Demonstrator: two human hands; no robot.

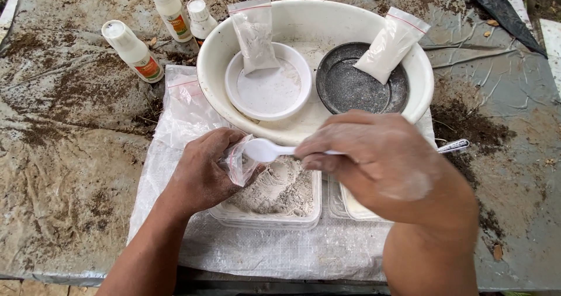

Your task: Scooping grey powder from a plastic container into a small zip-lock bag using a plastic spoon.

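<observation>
White plastic spoon point(264, 150) sits with its bowl at the mouth of a small clear zip bag point(238, 160), just above a clear plastic tub of grey-white powder point(279, 192). Right hand point(374, 158) closed in a pinch grip on the spoon handle, knuckles dusted with powder. Left hand point(201, 170) closed around the zip bag, holding its mouth toward the spoon, over the tub's left edge. A second clear tub point(345, 205) sits just beside the first on the right, mostly hidden under the right hand. Both tubs rest on a white woven sheet point(269, 252) spread over the desk point(64, 173), which is covered in wrinkled grey plastic smeared with dark soil. Behind the hands, a big oval white basin point(304, 15) holds a round white dish point(269, 88) on the left and a round dark dish point(356, 85) on the right; a sealed bag of powder point(256, 36) leans into the white dish, another sealed bag of white powder point(391, 44) leans over the dark one. A metal handle point(454, 146) pokes out right of the right hand. Loose empty plastic bags point(184, 106) lie left of the basin. Three white bottles point(133, 52) with orange labels stand or lean at far left on the desk, well apart from the hands.
</observation>
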